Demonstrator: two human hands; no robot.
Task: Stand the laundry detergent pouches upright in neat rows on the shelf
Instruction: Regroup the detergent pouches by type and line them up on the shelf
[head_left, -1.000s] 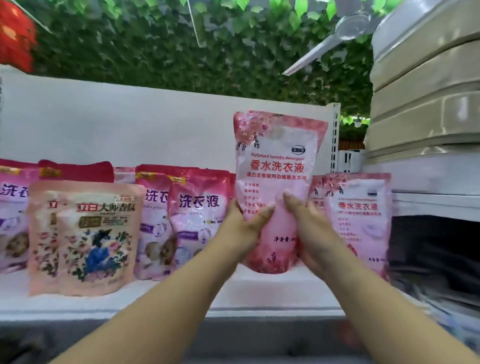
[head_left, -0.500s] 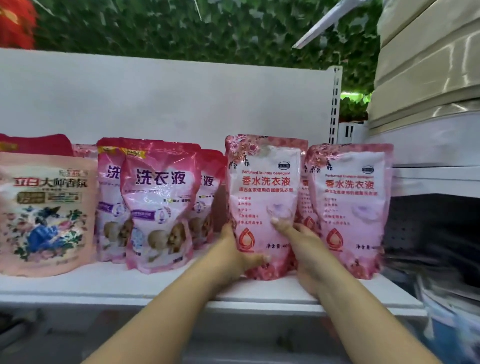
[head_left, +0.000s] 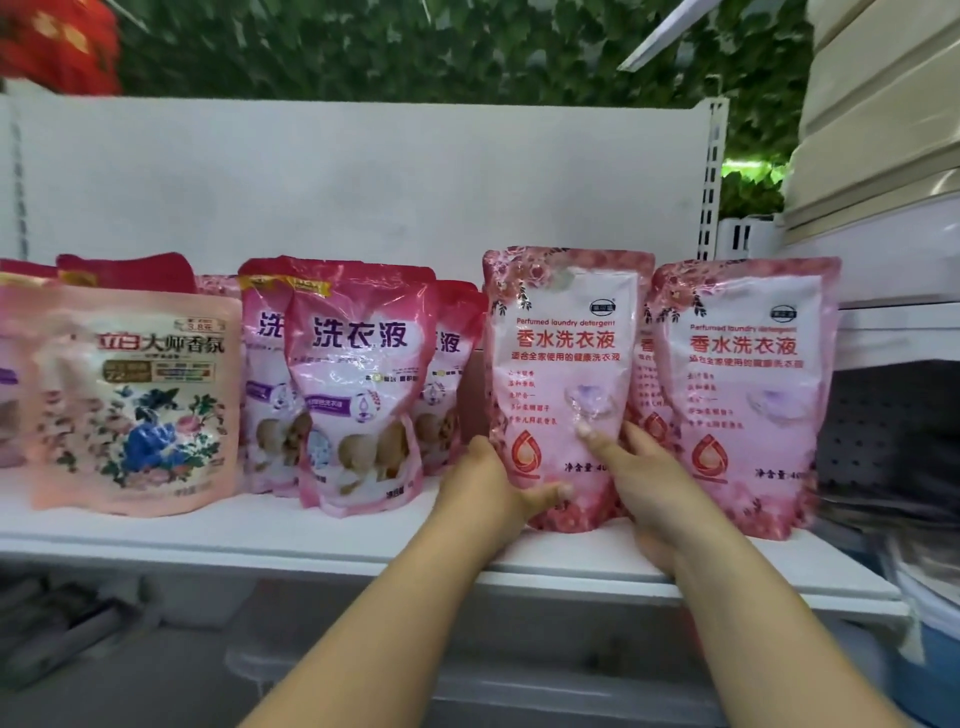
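Note:
A pink rose-print detergent pouch (head_left: 563, 364) stands upright on the white shelf (head_left: 322, 540), right of centre. My left hand (head_left: 491, 493) grips its lower left edge, thumb across the front. My right hand (head_left: 641, 478) holds its lower right side, thumb pressed on the front. A matching pouch (head_left: 748, 384) stands upright just to the right, with another partly hidden between them. Darker pink pouches (head_left: 358, 384) stand in a cluster to the left, and a peach floral pouch (head_left: 137, 405) stands further left.
The shelf's white back panel (head_left: 363, 182) rises behind the pouches, with a slotted upright (head_left: 712, 176) at its right end. Beige stacked boxes (head_left: 883, 114) sit at upper right. Dark clutter lies below the shelf at lower left and right.
The rose-print pouch was held in the air a second ago; both hands have lowered it onto the shelf, where it stands next to its twin.

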